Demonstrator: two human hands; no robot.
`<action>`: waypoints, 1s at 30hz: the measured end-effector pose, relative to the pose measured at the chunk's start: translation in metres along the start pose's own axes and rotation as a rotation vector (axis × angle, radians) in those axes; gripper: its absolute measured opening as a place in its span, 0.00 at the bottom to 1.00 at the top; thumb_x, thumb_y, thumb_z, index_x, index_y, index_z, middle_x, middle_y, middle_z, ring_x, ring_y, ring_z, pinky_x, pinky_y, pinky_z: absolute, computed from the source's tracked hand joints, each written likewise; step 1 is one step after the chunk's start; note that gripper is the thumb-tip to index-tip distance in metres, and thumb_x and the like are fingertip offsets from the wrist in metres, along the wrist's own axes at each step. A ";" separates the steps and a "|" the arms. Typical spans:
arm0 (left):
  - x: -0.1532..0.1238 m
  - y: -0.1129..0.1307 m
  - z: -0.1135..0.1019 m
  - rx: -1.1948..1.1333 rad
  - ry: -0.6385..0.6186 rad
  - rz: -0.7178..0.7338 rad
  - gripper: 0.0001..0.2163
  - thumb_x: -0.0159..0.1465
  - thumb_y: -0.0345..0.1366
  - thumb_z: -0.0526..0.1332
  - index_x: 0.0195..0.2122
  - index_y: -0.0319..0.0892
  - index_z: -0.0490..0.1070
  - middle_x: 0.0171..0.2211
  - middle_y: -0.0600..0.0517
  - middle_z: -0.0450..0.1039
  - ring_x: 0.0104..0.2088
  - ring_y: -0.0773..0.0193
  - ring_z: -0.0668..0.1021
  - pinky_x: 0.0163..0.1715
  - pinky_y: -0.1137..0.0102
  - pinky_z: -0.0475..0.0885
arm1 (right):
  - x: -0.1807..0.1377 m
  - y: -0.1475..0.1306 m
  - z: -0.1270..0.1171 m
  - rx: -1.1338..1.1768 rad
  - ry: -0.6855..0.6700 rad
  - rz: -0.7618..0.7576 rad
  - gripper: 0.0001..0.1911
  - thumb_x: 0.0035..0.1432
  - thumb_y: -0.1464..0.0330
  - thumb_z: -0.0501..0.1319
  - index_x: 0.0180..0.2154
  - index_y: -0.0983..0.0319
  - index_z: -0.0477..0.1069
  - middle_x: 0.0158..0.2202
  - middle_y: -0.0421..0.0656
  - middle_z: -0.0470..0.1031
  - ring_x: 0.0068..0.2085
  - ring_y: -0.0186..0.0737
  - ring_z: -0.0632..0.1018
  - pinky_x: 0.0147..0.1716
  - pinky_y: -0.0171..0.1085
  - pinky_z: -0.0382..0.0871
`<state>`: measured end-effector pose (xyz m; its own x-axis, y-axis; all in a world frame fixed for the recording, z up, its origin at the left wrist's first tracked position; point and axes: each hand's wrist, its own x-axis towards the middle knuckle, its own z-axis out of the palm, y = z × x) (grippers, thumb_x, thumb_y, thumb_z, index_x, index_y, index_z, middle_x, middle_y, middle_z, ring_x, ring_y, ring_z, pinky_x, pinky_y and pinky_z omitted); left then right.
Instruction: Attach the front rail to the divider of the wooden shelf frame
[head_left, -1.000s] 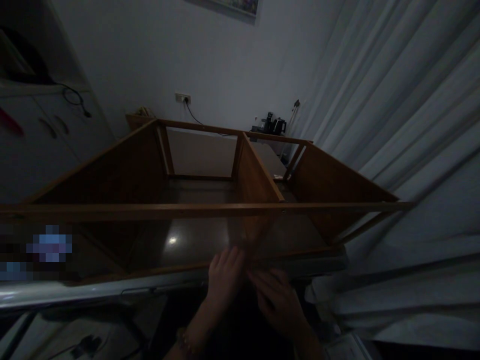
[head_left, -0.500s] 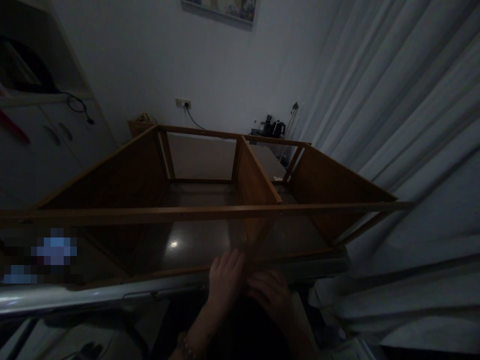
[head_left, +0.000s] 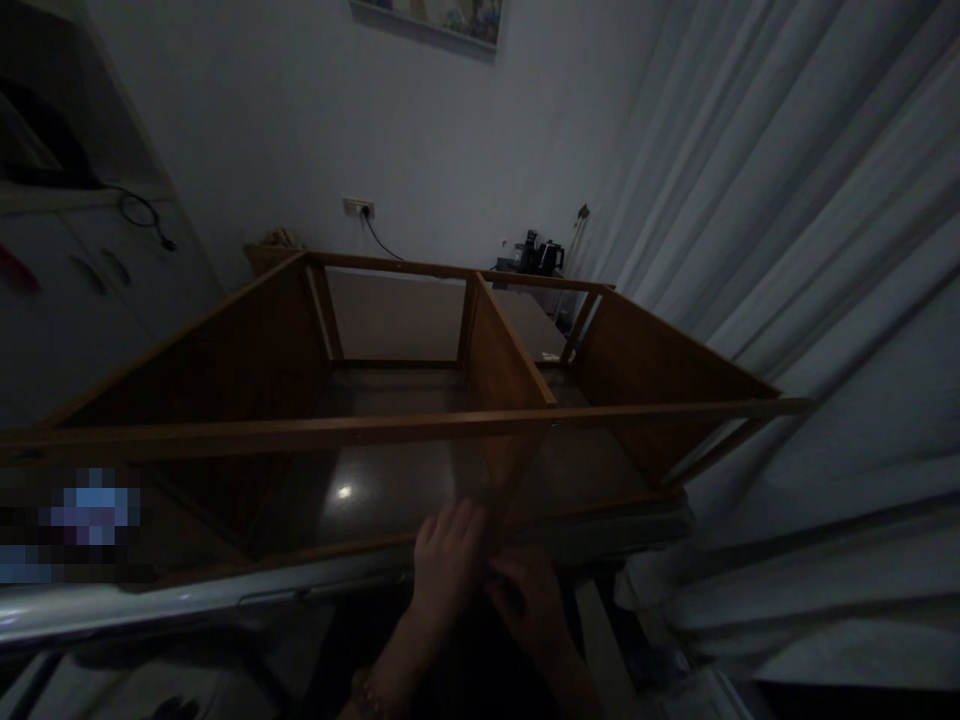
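Left hand (head_left: 448, 560): back upward, fingers pointing forward and slightly bent over the lower front edge of the wooden frame; too dark to tell whether they grasp it or merely rest there.
Left forearm: slanting in from the lower left, a beaded bracelet (head_left: 365, 690) at the wrist.
Right hand (head_left: 525, 600): just beside the left and a little nearer the body, fingers curled inward, thumb and forefinger bent round a dark gap; whether anything is pinched cannot be told.
Right forearm: rising from below, angled toward the left hand.
Wooden frame (head_left: 285, 432): directly ahead of both hands, spreading to either side, its upper front rail above the fingertips.
Divider (head_left: 510, 345): beyond the hands, running away from them inside the frame.
Silvery bar (head_left: 150, 603): to the left of the left hand, along the frame's near side.
Curtain (head_left: 750, 250): well to the right of the right hand.
Black kettle (head_left: 550, 258): far ahead, past the frame.
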<state>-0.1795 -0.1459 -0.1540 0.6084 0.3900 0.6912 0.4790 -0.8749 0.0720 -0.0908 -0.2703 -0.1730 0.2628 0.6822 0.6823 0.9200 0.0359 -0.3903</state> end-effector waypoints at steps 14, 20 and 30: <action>0.004 -0.001 -0.006 0.006 -0.034 0.008 0.07 0.60 0.31 0.58 0.37 0.44 0.73 0.37 0.49 0.76 0.37 0.58 0.75 0.36 0.66 0.63 | -0.014 -0.020 0.023 0.086 0.153 0.397 0.14 0.58 0.64 0.59 0.46 0.60 0.62 0.40 0.46 0.71 0.40 0.40 0.74 0.37 0.39 0.71; 0.000 -0.001 -0.001 0.005 -0.038 -0.008 0.08 0.59 0.32 0.60 0.39 0.45 0.74 0.38 0.49 0.77 0.39 0.57 0.75 0.36 0.65 0.64 | -0.001 -0.032 0.013 -0.132 0.047 0.322 0.03 0.61 0.67 0.53 0.35 0.58 0.65 0.30 0.40 0.72 0.34 0.40 0.72 0.40 0.43 0.59; 0.002 0.003 -0.003 -0.009 -0.056 -0.041 0.06 0.60 0.34 0.59 0.37 0.46 0.74 0.38 0.50 0.76 0.37 0.59 0.74 0.35 0.67 0.63 | -0.004 -0.029 0.011 -0.365 0.109 0.259 0.10 0.63 0.65 0.50 0.31 0.56 0.66 0.26 0.40 0.74 0.34 0.43 0.71 0.37 0.44 0.52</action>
<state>-0.1791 -0.1486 -0.1501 0.6230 0.4410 0.6461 0.4988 -0.8602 0.1061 -0.1220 -0.2659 -0.1711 0.5091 0.5532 0.6594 0.8568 -0.3987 -0.3271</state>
